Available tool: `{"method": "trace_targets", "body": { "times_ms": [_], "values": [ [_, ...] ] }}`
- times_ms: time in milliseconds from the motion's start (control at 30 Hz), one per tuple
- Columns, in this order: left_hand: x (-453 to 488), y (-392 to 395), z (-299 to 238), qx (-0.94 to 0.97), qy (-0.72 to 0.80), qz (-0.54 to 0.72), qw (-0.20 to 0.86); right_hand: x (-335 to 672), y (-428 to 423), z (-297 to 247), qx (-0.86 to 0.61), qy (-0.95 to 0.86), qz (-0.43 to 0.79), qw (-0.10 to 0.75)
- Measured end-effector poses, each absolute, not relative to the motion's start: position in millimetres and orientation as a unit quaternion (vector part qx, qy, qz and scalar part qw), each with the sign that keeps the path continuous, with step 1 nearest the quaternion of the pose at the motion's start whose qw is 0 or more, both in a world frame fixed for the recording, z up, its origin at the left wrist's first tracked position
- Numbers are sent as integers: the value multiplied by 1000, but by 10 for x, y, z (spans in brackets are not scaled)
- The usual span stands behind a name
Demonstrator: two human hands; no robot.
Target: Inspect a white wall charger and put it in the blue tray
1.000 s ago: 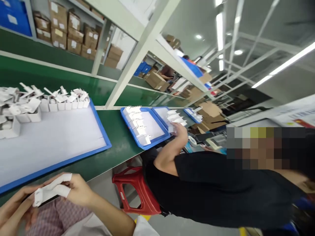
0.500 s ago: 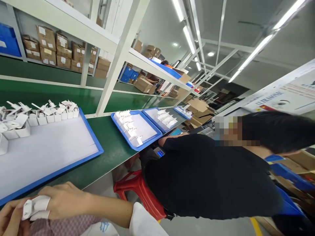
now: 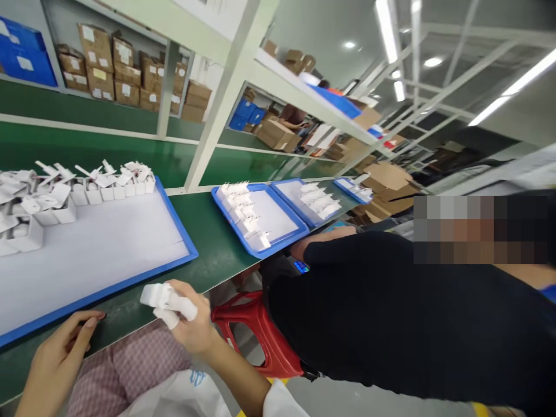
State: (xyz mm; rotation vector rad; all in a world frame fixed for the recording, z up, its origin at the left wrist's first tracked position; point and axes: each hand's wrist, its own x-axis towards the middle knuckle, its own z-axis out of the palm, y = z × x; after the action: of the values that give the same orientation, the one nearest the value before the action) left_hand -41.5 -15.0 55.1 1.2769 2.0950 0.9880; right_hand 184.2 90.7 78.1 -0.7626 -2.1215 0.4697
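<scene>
My right hand (image 3: 195, 331) is raised over the front edge of the bench, closed around a small white plug adapter (image 3: 153, 294). White covers wrap some of its fingers. Lower left, my left hand (image 3: 58, 354) rests by the bench edge with its fingers curled and the thumb close to the index fingertip. A tiny dark spot shows at that fingertip; I cannot make out what it is. Just beyond both hands lies a large blue-rimmed tray (image 3: 185, 255), where white plug housings (image 3: 93, 192) with loose flat parts on top stand in rows at the back and left.
Farther along the green bench (image 3: 204, 231) are smaller blue trays (image 3: 278, 250) of white parts. A person in black (image 3: 356, 313) sits at my right on a red stool (image 3: 256, 315). A pale frame post (image 3: 217, 110) rises behind the bench; cardboard boxes (image 3: 99, 81) fill shelves beyond.
My hands, together at the lower left before, are now apart. The right has carried the adapter up and right; the left is free of it. The view has shifted slightly left.
</scene>
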Motion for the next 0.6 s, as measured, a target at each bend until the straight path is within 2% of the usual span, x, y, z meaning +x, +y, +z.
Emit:
{"method": "trace_targets", "body": {
  "times_ms": [67,267,600],
  "values": [
    [-307,-124,654,444,764,371,284,1821,887,716,-300,-824,214,430],
    [191,256,897,398,661,485,411,1768,879,429,-296,-824,311,368],
    [255,477,841,396,621,480,477,1798,912,513,-310,-844,312,306]
  ]
}}
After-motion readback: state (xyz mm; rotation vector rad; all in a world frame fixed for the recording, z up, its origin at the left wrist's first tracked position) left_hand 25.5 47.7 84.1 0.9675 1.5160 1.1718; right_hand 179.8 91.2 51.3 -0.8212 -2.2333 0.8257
